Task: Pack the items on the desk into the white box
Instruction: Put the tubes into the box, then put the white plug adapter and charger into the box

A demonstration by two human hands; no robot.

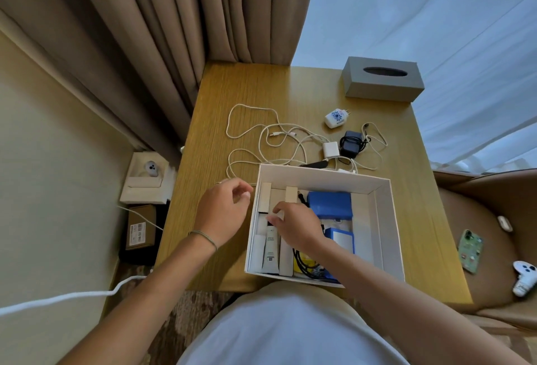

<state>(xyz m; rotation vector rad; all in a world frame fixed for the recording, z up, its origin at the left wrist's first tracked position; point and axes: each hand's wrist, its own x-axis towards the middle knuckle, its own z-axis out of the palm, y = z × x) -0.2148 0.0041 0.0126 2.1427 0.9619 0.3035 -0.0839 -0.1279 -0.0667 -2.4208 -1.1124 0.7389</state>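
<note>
- Head view, surroundings first: I see the wooden desk (232, 91) filling the middle of the frame, with brown curtains (162, 30) hanging at its upper left edge and a grey tissue box (382, 78) at its upper right corner.
- Just above the white box (386, 219), a tangle of white cables (270, 135) sprawls across the desk centre; a white charger cube (330, 149) and a black adapter (351, 143) wrapped in its own cord lie in it, and a white plug with a blue print (337, 117) sits apart, nearer the tissue box.
- The white box stands open at the desk's lower edge, against my body. Inside I see blue packs (329, 204) on the right, cardboard strips (266, 199) and a white tube (269, 251) on the left, and black cords (303, 263) at the bottom.
- My right hand (293, 225) reaches into the box from the lower right, fingers curled down at the cardboard dividers; I cannot tell whether it grips anything.
- My left hand (225, 210) hovers just outside the box's left wall, fingers loosely curled, thumb and fingertips close together, with one cable loop running at them; whether it pinches the cable I cannot tell.
- Right of the desk, a phone (470, 249) and a white controller (524, 277) lie on a brown seat.
- Left of the desk, on the floor, sit a white carton (145, 187) and a brown one (141, 228).
- Bare desk shows along the right edge and the top left.
</note>
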